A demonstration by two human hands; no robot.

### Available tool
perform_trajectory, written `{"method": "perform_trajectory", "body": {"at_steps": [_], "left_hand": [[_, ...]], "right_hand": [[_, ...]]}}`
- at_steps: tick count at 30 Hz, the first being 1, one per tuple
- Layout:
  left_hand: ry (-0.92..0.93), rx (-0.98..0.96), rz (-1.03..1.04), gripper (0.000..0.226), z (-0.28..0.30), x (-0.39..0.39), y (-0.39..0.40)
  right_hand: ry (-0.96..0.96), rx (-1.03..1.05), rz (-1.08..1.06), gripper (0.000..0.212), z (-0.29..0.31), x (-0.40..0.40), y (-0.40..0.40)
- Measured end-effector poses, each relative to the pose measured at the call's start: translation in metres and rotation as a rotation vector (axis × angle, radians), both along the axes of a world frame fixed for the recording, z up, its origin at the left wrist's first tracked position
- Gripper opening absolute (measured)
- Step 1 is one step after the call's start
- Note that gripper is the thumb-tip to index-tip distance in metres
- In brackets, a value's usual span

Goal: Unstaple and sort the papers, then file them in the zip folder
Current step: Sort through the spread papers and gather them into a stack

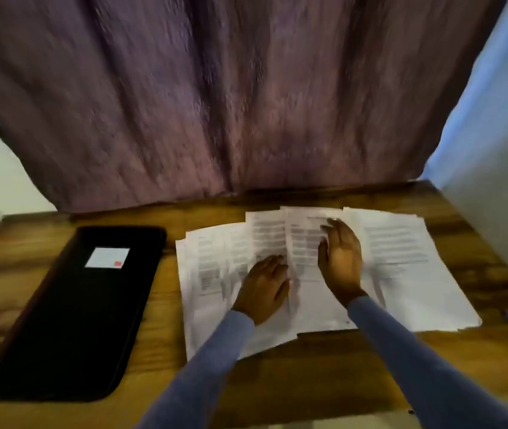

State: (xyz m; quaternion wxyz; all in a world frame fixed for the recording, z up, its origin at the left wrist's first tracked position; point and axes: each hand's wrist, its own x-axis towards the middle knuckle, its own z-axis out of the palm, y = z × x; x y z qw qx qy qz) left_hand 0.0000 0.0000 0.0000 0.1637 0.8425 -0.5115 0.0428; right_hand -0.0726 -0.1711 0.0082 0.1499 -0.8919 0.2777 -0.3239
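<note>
White papers [395, 261] lay fanned loosely under the flat, released left hand [265, 286] and right hand [341, 258], so a careless sweep could have mixed the sorted piles.

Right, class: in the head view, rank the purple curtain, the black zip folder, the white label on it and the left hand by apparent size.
1. purple curtain, the largest
2. black zip folder
3. left hand
4. white label

The hand and the label look nearly alike, so their order is unsure.
</note>
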Motion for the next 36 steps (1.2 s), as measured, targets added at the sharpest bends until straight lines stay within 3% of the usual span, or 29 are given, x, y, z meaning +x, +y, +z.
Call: {"method": "perform_trajectory", "body": {"at_steps": [4, 8, 12, 25, 30, 33, 36], "left_hand": [[0.171, 0.102, 0.095, 0.052, -0.054, -0.032, 0.008], [0.298, 0.032, 0.152, 0.064, -0.076, -0.037, -0.003], [0.319, 0.064, 0.162, 0.062, -0.085, -0.038, -0.007], [0.250, 0.127, 0.225, 0.063, -0.094, -0.039, -0.009], [0.265, 0.156, 0.282, 0.067, -0.097, -0.041, -0.010], [0.269, 0.138, 0.269, 0.065, -0.096, -0.039, -0.011], [0.325, 0.097, 0.246, 0.065, -0.093, -0.037, -0.012]], "right_hand": [[0.145, 0.007, 0.036, 0.024, -0.057, -0.029, 0.015], [0.300, 0.106, 0.101, 0.033, -0.076, -0.024, 0.019], [0.413, 0.135, 0.135, 0.053, -0.084, -0.018, 0.020], [0.498, 0.088, 0.112, 0.049, -0.078, -0.005, 0.014], [0.460, 0.195, 0.008, 0.067, -0.063, 0.034, 0.014], [0.603, 0.218, 0.000, 0.083, -0.063, 0.050, 0.019], [0.688, 0.204, -0.010, 0.080, -0.066, 0.053, 0.024]]}}
